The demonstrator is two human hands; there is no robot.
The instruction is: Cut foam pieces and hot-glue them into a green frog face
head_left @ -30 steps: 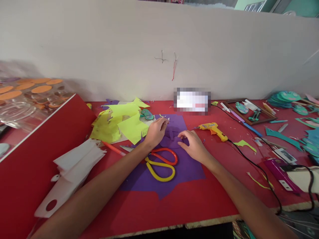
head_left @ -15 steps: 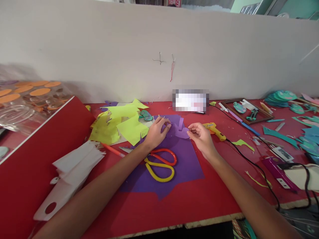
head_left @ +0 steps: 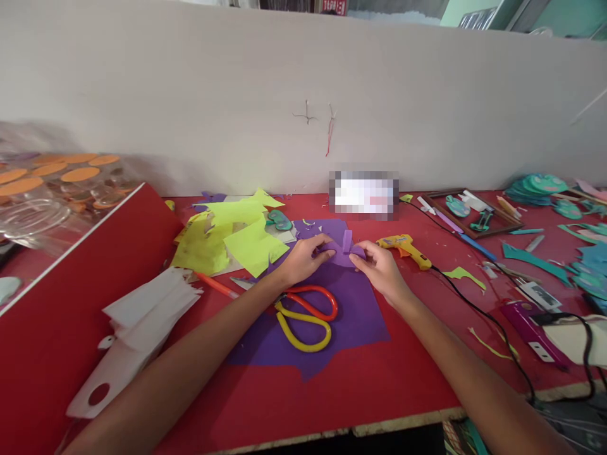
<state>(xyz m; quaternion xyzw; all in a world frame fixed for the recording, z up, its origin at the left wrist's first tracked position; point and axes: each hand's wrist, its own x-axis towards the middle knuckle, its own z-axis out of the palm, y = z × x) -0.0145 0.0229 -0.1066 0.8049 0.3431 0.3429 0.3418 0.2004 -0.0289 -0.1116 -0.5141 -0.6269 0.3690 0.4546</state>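
My left hand (head_left: 303,259) and my right hand (head_left: 382,268) meet over a large purple sheet (head_left: 346,316) on the red table (head_left: 379,379). Both pinch a small purple cut-out (head_left: 345,253), the left at its left edge, the right at its right edge. A short purple strip stands up from the middle of the piece. Scissors with one red and one yellow loop (head_left: 306,316) lie on the purple sheet just below my left wrist.
A yellow glue gun (head_left: 405,248) with a black cord lies right of my right hand. Yellow-green paper scraps (head_left: 227,237) sit at left, white folded paper (head_left: 137,328) at lower left, a wooden tray (head_left: 469,212) and teal cut-outs (head_left: 540,186) at right. A pale wall rises behind.
My right hand has come in from the right and closed on the small purple piece. My left hand shifted slightly right, so both now hold the piece together.
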